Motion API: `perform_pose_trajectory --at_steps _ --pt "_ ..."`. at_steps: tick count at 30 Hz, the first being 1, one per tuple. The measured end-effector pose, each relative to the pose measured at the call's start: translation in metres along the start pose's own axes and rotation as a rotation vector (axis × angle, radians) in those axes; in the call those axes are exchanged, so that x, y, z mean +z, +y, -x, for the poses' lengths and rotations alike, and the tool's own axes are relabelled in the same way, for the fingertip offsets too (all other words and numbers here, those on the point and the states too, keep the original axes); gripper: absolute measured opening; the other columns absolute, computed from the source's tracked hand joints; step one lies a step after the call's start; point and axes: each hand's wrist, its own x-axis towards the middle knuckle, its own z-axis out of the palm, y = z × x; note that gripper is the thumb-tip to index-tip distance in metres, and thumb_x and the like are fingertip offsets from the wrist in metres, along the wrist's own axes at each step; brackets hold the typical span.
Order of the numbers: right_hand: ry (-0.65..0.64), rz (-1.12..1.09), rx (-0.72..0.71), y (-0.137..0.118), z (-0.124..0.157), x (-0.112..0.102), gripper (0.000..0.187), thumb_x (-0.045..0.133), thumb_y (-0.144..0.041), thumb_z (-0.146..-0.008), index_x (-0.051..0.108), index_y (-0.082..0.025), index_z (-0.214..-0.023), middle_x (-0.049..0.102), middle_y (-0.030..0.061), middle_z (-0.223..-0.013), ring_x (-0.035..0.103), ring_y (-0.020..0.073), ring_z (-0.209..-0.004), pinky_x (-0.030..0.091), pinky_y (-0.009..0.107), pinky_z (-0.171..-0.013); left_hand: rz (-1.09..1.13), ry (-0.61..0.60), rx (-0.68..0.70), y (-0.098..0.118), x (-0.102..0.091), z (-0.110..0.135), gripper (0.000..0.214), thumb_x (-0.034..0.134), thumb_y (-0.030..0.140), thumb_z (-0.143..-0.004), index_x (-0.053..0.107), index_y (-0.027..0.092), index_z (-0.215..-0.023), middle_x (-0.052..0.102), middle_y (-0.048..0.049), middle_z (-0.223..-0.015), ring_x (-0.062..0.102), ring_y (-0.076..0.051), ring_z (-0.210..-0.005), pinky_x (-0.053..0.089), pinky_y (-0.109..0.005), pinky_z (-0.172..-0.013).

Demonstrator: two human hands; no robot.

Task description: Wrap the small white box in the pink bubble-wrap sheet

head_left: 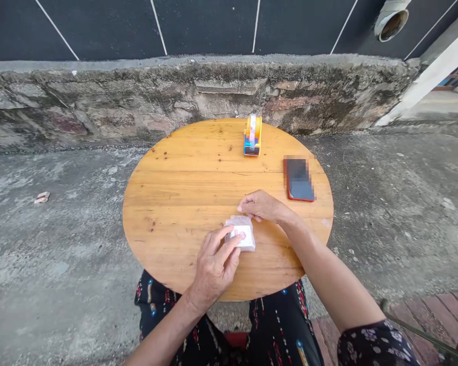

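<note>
A small white box (244, 237) with pink print lies on the round wooden table, wrapped in bubble wrap (237, 220). My left hand (217, 260) is over its left side, the fingertips pressing on the top and the thumb along the near edge. Just past the far edge of the wrap is my right hand (262, 206), its fingers curled and drawn together. Whatever is between those fingertips, if anything, is too small to make out.
On the table (175, 188), a yellow and blue tape dispenser (253, 136) stands near the far edge. A dark phone (299, 179) with a red edge lies at the right. Beyond is a low stone wall (156, 104). A small pack (42, 197) lies on the concrete at left.
</note>
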Motion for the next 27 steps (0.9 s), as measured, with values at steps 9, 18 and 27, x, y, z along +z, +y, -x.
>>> perform_pose_trajectory --at_steps 9,18,27 --pt "-0.056 -0.103 -0.072 0.005 0.001 -0.003 0.018 0.067 -0.034 -0.072 0.061 -0.017 -0.073 0.050 -0.0070 -0.054 0.035 0.0049 -0.044 0.026 0.020 -0.043 0.028 0.011 0.005 -0.001 0.002 0.001 0.039 0.058 0.007 -0.085 0.060 0.022 -0.121 0.055 -0.0101 -0.124 0.055 -0.023 -0.111 0.051 -0.041 -0.092" --pt "-0.112 -0.077 -0.099 0.001 0.008 -0.007 0.020 0.062 -0.035 -0.080 0.064 -0.016 -0.086 0.049 -0.0064 -0.058 0.039 0.0060 -0.047 0.030 0.021 -0.046 0.027 0.016 0.001 0.002 0.002 0.000 0.039 0.059 0.007 -0.085 0.060 0.022 -0.121 0.056 -0.0104 -0.123 0.055 -0.023 -0.110 0.051 -0.041 -0.091" --pt "-0.046 -0.072 -0.093 0.012 0.005 -0.004 0.014 0.060 -0.030 -0.079 0.062 -0.017 -0.077 0.051 -0.0065 -0.057 0.037 0.0050 -0.043 0.030 0.020 -0.043 0.023 0.025 0.005 0.000 0.004 0.001 0.038 0.059 0.007 -0.085 0.061 0.021 -0.120 0.056 -0.0102 -0.123 0.056 -0.023 -0.110 0.051 -0.040 -0.092"
